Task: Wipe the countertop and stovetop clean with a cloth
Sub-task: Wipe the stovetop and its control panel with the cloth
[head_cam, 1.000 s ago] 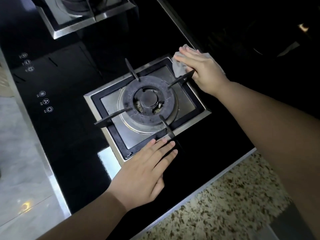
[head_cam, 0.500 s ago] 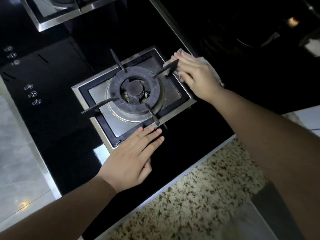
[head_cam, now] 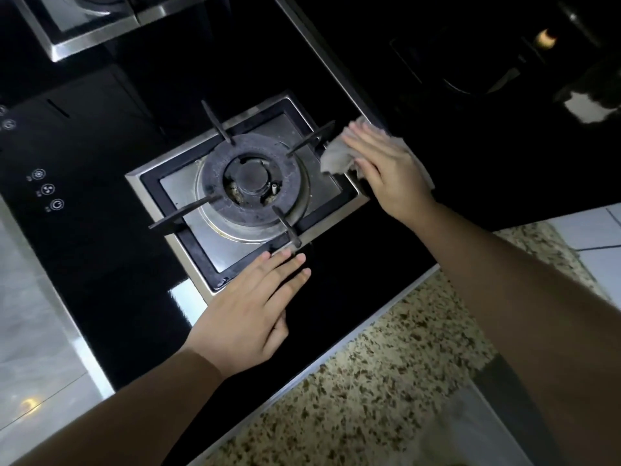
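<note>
Here the right hand [head_cam: 389,169] lies flat on the cloth [head_cam: 337,156], its fingers straight and spread, pressing it down rather than curling round it. The cloth is a pale grey, crumpled rag; most of it sits under the palm and fingers, with a bunched fold sticking out past the fingertips toward the burner and a thin edge showing on the far side of the hand. It rests on the far right corner of the steel frame [head_cam: 188,264] round the burner, just beside the tip of one grate arm [head_cam: 311,137].

The left hand [head_cam: 248,314] is also opened out, fingers straight and close together, palm down on the black glass stovetop [head_cam: 100,264]. Its fingertips reach the near edge of the steel frame, close to the end of another grate arm. It touches no cloth.

Between the two hands sits the burner [head_cam: 250,186], a dark ring with a round cap in the middle, set in a shiny steel tray with four arms running outward. Touch controls [head_cam: 47,189] show as small white symbols on the glass to the left. A second burner frame [head_cam: 100,35] is partly visible at the top. The speckled stone worktop [head_cam: 386,381] runs along the near edge of the stovetop, under the right forearm.
</note>
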Demonstrator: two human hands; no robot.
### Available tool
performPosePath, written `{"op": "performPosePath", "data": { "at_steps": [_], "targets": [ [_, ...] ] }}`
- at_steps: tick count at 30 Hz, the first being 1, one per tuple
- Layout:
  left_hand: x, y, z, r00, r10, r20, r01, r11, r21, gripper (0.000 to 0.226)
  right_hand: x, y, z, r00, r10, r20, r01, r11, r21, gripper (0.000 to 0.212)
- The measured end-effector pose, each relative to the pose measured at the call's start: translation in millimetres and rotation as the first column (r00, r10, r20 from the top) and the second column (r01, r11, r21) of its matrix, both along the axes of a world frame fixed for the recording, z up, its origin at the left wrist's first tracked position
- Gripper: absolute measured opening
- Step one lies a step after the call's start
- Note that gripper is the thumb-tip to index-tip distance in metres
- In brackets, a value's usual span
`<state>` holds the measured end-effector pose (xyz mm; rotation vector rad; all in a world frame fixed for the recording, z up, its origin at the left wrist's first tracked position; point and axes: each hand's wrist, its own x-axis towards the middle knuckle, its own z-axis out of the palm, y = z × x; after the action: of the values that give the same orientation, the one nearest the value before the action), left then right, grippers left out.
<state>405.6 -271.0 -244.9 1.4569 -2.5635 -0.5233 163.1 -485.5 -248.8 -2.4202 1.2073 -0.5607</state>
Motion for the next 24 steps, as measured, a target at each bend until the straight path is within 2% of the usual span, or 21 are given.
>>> {"op": "performPosePath", "data": {
  "at_steps": [6, 10, 17, 21, 24],
  "targets": [
    [0, -1, 0, 1.000, 0.009, -0.015, -0.009, 1.000, -0.006, 0.062, 51, -63, 0, 0.998, 0.057, -0.005, -0.057, 0.998, 0.036, 0.042],
    [0, -1, -1, 1.000, 0.012, -0.023, -0.012, 1.000, -0.006, 0.061, 60, -71, 4, 0.999, 0.044, -0.003, -0.044, 0.997, 0.061, 0.043],
    [-1, -1, 1, 1.000, 0.014, -0.019, -0.014, 1.000, 0.009, 0.059, -8, 24, 5, 0.998, -0.060, 0.024, 0.059, 0.998, 0.024, 0.042],
    [-1, -2, 2, 1.000, 0.002, -0.009, -0.002, 1.000, 0.015, 0.061, -59, 83, -1, 0.995, -0.052, -0.079, 0.050, 0.999, -0.019, 0.045],
    [-1, -1, 2, 1.000, -0.002, -0.014, 0.002, 1.000, 0.007, 0.061, -60, 84, -3, 0.990, -0.066, -0.125, 0.063, 0.998, -0.030, 0.046]
  ]
}}
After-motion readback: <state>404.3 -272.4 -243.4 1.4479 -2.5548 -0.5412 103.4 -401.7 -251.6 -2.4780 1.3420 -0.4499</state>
